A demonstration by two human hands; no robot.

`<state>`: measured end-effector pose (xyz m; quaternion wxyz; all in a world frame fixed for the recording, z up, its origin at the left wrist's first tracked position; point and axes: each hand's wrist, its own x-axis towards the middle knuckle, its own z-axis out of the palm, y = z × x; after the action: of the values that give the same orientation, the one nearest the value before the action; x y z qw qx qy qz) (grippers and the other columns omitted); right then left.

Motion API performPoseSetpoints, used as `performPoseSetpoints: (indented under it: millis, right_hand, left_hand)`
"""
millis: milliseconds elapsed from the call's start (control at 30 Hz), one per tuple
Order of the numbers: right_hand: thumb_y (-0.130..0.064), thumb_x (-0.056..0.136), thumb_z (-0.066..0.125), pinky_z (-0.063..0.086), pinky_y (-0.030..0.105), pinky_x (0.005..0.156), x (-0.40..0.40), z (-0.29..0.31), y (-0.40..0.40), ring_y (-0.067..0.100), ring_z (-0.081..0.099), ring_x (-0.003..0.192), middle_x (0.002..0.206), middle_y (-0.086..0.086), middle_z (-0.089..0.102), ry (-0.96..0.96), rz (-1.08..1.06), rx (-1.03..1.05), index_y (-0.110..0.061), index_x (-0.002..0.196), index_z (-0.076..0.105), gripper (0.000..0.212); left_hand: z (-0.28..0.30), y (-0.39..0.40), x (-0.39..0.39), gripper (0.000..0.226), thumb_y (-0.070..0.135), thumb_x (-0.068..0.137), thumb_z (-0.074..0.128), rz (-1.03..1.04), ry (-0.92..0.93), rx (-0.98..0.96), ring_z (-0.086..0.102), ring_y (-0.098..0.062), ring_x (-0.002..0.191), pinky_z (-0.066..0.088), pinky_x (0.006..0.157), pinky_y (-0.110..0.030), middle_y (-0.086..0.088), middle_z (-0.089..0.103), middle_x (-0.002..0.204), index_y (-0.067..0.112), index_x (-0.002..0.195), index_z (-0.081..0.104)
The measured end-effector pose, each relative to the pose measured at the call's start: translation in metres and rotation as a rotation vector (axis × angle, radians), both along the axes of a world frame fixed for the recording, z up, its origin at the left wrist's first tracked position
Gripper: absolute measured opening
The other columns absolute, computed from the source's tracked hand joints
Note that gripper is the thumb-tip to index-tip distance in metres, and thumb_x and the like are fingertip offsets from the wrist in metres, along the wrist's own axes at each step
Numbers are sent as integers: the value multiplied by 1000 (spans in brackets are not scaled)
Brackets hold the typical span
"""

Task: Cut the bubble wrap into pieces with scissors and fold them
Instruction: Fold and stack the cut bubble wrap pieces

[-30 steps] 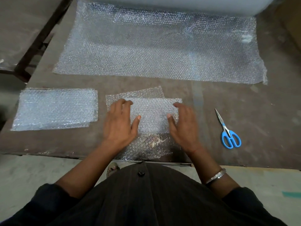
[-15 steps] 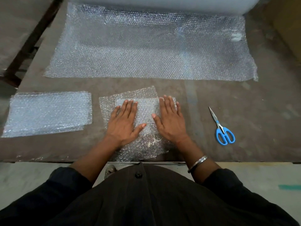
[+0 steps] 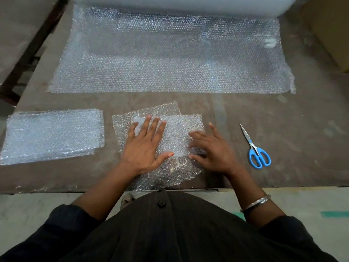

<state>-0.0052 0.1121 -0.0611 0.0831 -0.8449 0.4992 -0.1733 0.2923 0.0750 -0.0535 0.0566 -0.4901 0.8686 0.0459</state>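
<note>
We see a brown desk (image 3: 283, 129) from above, with a cut piece of bubble wrap (image 3: 175, 129) lying near its front edge, partly folded over on itself so one layer sits askew on the other. Our left hand (image 3: 144, 146) lies flat on the left part of this piece, fingers straight and a little spread, thumb out to the side, pressing the fold down. Our right hand (image 3: 211, 150) rests at the piece's right edge, fingers loosely extended and blurred, some tips on the wrap and one finger reaching past it over the desk; neither grip pinches anything.

To the left, apart from this piece, a stack of folded bubble wrap (image 3: 52, 135) lies flat. Further back, a wide sheet of bubble wrap (image 3: 170, 59) spreads across the desk from a large roll (image 3: 179, 4) at the top of the view. Blue-handled scissors (image 3: 255, 148) lie on the desk to the right of our right hand, not touching it, blades pointing away. A metal bangle (image 3: 255, 203) circles the right wrist.
</note>
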Motion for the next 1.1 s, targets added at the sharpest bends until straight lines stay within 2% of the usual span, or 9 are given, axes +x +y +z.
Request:
performPoseSetpoints:
  millis: [133,267,433,533,733,833,933,1033,1100]
  right_hand:
    - [-34,89,86,39,62,121,-2,0,-1,25,67,132,135,8,74,-34,22,3,-16,115,80,32]
    - [-33,91,80,35,61,124,-7,6,-2,21,66,133,140,5,72,35,49,-23,-18,120,78,33]
    - [-18,84,73,32,63,125,-10,9,-2,18,68,130,141,2,72,88,42,-20,-21,125,76,42]
    - [-25,85,75,29,61,127,-11,12,-3,19,65,134,145,1,69,114,38,12,-22,130,73,45]
    - [-22,85,73,30,58,127,-12,16,0,24,62,134,140,5,71,115,-10,62,-22,147,55,64]
    - [-27,90,72,28,53,129,-9,15,1,25,60,134,137,8,71,134,-39,66,-19,160,41,77]
    - [-30,89,72,27,53,130,-3,19,1,26,57,137,136,8,70,134,-46,9,-15,156,45,74]
    - [-26,87,72,28,55,130,6,22,-3,27,56,141,147,9,65,156,-36,-1,-12,149,53,66]
    - [-13,89,71,32,55,128,14,17,-8,32,62,136,145,13,67,133,-53,31,-9,145,58,58]
  left_hand:
    - [-5,1,3,98,82,97,-1,-133,-40,55,-6,-26,166,14,132,-53,-9,-4,179,18,171,-6]
    - [1,0,6,93,73,95,4,-145,-45,79,-12,-24,165,11,133,-50,-6,-11,177,21,171,-9]
    - [8,0,4,98,63,92,27,-138,-86,108,-17,-24,164,5,134,-51,-7,-18,177,22,169,-17]
    - [12,1,2,100,57,89,31,-127,-99,130,-18,-23,164,5,134,-50,-6,-20,177,22,169,-18]
    - [19,0,-3,103,46,87,40,-88,-105,169,-16,-23,165,5,135,-50,-3,-18,177,20,170,-16]
    - [20,-2,-5,89,54,95,22,-83,-73,163,-9,-23,165,8,135,-50,-5,-11,178,20,170,-12]
    - [21,-5,-1,90,57,90,-5,-86,-20,173,-2,-22,166,10,135,-48,-6,-2,179,18,171,-8]
    - [23,-7,3,86,51,92,2,-90,-17,138,3,-23,166,10,135,-48,-8,5,180,17,172,-4]
    - [26,-7,3,81,46,101,22,-86,-39,134,5,-23,166,11,135,-45,-9,6,179,15,171,-3]
